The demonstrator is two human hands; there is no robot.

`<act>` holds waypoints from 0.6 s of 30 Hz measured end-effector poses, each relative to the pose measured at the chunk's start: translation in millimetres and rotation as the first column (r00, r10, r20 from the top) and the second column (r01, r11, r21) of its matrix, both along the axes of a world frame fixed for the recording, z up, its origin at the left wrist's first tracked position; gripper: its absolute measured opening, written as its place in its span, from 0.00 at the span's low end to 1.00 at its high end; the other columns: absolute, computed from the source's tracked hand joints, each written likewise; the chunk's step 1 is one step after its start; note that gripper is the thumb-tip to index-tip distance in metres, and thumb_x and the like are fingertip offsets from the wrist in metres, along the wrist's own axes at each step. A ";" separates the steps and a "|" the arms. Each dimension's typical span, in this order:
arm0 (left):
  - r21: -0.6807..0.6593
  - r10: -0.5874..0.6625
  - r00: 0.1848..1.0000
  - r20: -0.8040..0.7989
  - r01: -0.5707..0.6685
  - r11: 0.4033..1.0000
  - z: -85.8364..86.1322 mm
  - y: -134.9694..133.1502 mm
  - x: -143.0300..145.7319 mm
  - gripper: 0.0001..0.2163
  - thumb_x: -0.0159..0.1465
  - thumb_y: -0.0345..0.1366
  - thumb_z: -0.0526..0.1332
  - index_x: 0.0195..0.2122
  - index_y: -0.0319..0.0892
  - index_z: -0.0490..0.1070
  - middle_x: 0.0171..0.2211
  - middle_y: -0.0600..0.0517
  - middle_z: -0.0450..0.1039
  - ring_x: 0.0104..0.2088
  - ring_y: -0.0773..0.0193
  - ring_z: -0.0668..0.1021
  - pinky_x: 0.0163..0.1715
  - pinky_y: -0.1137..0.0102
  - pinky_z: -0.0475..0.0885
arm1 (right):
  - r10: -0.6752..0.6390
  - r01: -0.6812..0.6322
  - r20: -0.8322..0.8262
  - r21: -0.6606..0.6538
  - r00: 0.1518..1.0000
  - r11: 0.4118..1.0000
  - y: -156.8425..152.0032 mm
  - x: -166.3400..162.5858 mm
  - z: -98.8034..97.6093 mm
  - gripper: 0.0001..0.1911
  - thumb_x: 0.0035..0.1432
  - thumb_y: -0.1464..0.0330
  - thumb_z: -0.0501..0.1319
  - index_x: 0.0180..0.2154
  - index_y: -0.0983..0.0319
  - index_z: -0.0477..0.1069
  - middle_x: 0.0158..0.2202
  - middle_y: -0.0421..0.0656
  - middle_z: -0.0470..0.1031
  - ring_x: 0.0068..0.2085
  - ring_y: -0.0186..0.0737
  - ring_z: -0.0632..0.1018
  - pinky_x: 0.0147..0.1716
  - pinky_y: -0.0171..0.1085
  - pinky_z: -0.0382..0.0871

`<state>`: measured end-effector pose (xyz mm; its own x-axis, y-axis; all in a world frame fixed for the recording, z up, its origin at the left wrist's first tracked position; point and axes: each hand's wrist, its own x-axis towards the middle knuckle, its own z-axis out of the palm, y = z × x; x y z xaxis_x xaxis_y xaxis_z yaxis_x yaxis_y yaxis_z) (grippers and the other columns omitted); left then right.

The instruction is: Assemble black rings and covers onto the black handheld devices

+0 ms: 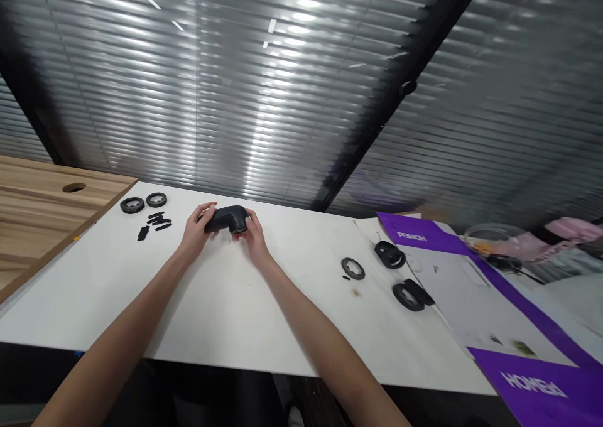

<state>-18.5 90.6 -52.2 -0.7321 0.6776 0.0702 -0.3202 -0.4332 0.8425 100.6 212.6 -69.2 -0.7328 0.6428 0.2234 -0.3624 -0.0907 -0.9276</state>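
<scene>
Both hands hold a black, smooth device with a bent, L-like body (pixel 228 216), just above the white table. My left hand (pixel 194 231) is closed around the handle end on the left. At the right end, my right hand (pixel 255 235) wraps the thicker head, which points down toward the table. Its underside is mostly hidden by the fingers. To the left of my left hand lie several small black flat pieces (pixel 160 221) and two black rings (pixel 132 205) with notched inner openings.
Right of centre on the white table (pixel 226 314) lie another notched black ring (pixel 353 268), a round black part (pixel 390 255) and a black ring with a block beside it (pixel 409 296). A purple and white package (pixel 471 301) covers the right side. Blinds behind glass (pixel 226 88) border the back.
</scene>
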 end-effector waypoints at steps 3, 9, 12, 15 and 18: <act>-0.009 -0.091 0.993 0.072 0.092 0.996 4.9 1.7 2.0 0.15 0.70 0.43 0.70 0.49 0.38 0.80 0.35 0.49 0.77 0.27 0.65 0.77 0.21 0.74 0.72 | -0.036 0.036 -0.016 -0.019 0.999 0.999 2.1 -0.2 0.7 0.36 0.54 0.39 0.68 0.54 0.56 0.74 0.34 0.39 0.80 0.26 0.38 0.76 0.28 0.40 0.70; -0.036 -0.281 0.942 0.184 0.293 0.956 4.5 -1.5 1.8 0.18 0.79 0.40 0.54 0.56 0.30 0.76 0.33 0.42 0.80 0.23 0.58 0.80 0.17 0.70 0.73 | -0.106 0.107 0.018 -0.057 0.994 0.993 8.9 -9.2 -3.3 0.50 0.57 0.29 0.58 0.60 0.63 0.76 0.25 0.35 0.72 0.23 0.37 0.71 0.25 0.38 0.66; -0.013 -0.314 0.927 0.207 0.324 0.946 6.7 -5.7 2.8 0.20 0.80 0.41 0.52 0.60 0.32 0.74 0.31 0.44 0.79 0.21 0.60 0.79 0.16 0.72 0.72 | -0.132 0.135 0.073 -0.042 0.989 0.990 9.2 -12.0 -0.4 0.55 0.57 0.27 0.54 0.59 0.68 0.78 0.20 0.34 0.68 0.20 0.35 0.67 0.22 0.37 0.61; 0.002 -0.343 0.911 0.228 0.351 0.936 14.8 -11.7 7.7 0.21 0.80 0.42 0.52 0.63 0.32 0.74 0.29 0.46 0.78 0.18 0.63 0.76 0.14 0.73 0.71 | -0.130 0.133 0.143 -0.005 0.981 0.991 6.1 -9.7 4.5 0.57 0.61 0.27 0.50 0.58 0.71 0.80 0.16 0.33 0.63 0.17 0.33 0.61 0.19 0.36 0.53; 0.007 -0.347 0.901 0.261 0.358 0.934 23.9 -16.6 13.7 0.24 0.80 0.41 0.50 0.66 0.31 0.73 0.30 0.45 0.79 0.14 0.64 0.73 0.10 0.72 0.67 | -0.118 0.112 0.199 0.044 0.973 0.993 2.7 -4.4 6.8 0.55 0.64 0.28 0.49 0.57 0.71 0.82 0.13 0.31 0.58 0.16 0.33 0.57 0.18 0.35 0.48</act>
